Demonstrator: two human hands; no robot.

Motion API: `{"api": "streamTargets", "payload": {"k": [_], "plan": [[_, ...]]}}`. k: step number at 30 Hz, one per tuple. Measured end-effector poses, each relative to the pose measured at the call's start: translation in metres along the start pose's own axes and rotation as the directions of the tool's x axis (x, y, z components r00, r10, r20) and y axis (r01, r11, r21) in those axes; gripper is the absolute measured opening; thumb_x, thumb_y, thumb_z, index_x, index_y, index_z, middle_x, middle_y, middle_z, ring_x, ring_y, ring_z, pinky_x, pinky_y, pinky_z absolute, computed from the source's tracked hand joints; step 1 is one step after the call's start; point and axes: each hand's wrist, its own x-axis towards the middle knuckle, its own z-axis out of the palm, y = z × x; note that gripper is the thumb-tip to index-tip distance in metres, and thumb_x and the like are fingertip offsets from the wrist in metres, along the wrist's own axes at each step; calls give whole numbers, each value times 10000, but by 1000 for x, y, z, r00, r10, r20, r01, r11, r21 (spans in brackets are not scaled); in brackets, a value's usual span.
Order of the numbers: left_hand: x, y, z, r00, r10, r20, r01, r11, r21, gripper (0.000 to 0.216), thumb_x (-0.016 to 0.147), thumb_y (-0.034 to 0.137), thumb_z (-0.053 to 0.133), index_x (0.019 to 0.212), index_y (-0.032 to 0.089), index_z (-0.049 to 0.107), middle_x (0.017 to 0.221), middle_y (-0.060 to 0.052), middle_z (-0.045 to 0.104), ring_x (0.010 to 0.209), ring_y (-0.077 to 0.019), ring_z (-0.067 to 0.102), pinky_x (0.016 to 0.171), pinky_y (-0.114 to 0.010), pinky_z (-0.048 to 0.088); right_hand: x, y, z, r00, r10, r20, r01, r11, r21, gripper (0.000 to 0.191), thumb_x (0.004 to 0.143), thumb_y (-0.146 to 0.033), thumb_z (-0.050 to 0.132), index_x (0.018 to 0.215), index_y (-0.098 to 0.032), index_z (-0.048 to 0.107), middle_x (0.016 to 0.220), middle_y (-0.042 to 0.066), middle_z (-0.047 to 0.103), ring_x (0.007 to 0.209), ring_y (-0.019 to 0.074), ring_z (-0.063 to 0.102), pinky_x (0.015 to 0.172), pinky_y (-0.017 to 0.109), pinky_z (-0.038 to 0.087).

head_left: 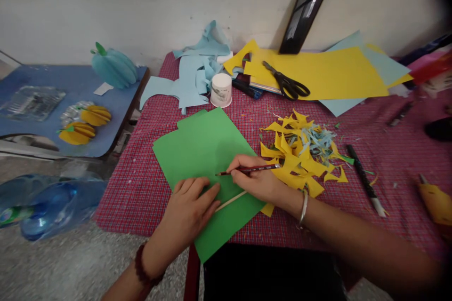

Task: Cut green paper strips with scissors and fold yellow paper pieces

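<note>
A dark red pencil (259,168) is pinched in my right hand (261,183), its tip at or just above the green paper (205,150). My left hand (192,204) lies flat on the same paper with its fingers stretched out and close together. A thin pale stick (230,201) lies on the paper between my hands. One end is by my left fingers and the other runs under my right hand. The green paper lies at an angle, its near corner past the table edge. No clear pencil mark shows on it.
Yellow and blue paper scraps (294,150) lie right of the green paper, near a black marker (363,178). Behind are a white cup (221,90), black scissors (287,82), yellow sheets (332,73) and a leaning phone (304,16). Paper pumpkins (115,67) stand on a blue table (116,117).
</note>
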Motion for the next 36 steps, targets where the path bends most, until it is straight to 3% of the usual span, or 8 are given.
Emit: {"api": "streamTargets", "payload": {"k": [17,25,36], "plan": [[-3,0,-1,999,23,-31,-23,1000,-5,267,911,263,556,1165,186,591,1013,-87,612,912,-229,539,787,-396,435,0,-2,-3,998,51,27,-53,996,72,137,726,-95,494,654,-193,556,542,-57,487,508,97,426,479,208,315],[0,0,0,999,-51,-1,51,997,55,342,910,282,543,1225,151,572,1008,-104,595,896,-254,518,768,-415,445,0,-1,-1,999,33,17,-34,998,57,121,733,-123,495,666,-188,572,537,-52,488,500,99,421,466,211,305],[1,1,0,998,-60,10,59,997,48,331,920,297,523,1216,158,575,1003,-100,599,901,-252,519,771,-414,437,-1,2,-1,999,6,46,-8,999,46,142,705,-83,508,647,-191,579,551,-50,532,520,100,452,487,209,325]]}}
